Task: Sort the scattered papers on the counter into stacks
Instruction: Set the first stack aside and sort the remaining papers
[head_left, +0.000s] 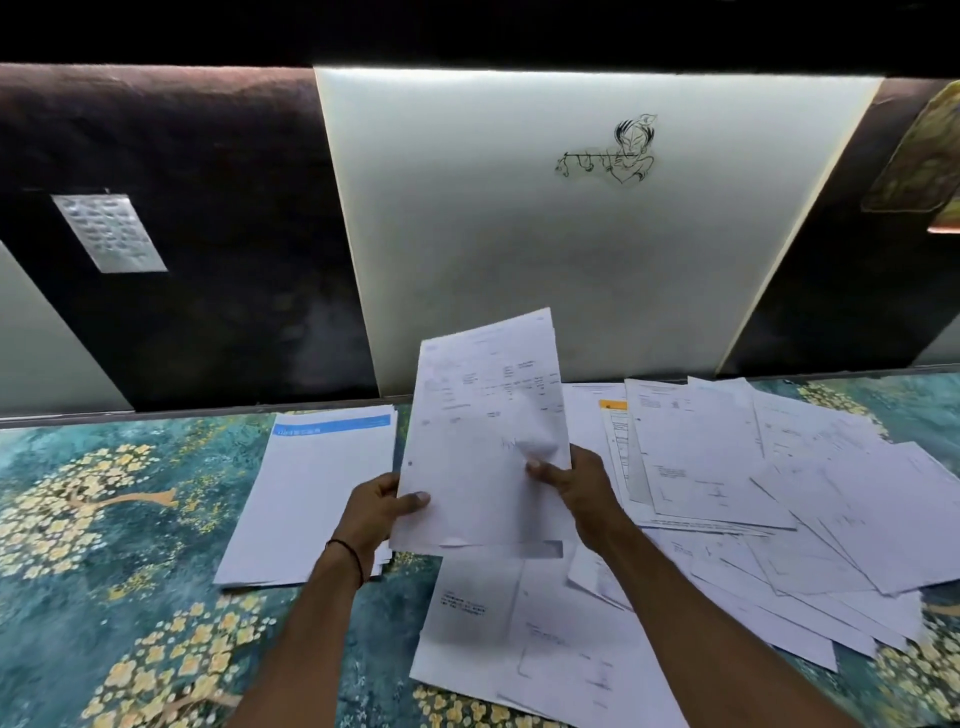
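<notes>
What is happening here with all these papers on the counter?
A person is sorting papers. The left hand and the right hand together hold a few printed sheets upright above the counter. On the left lies one neat stack with a blue header on top. On the right, many loose papers lie spread and overlapping, not yet sorted.

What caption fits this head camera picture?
Left hand and right hand hold printed sheets over the counter, between a neat stack and scattered papers.

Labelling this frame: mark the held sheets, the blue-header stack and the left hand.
held sheets (483, 447): head view, page middle.
blue-header stack (311, 493): head view, bare top sheet.
left hand (379, 512): head view, back of hand.
</notes>
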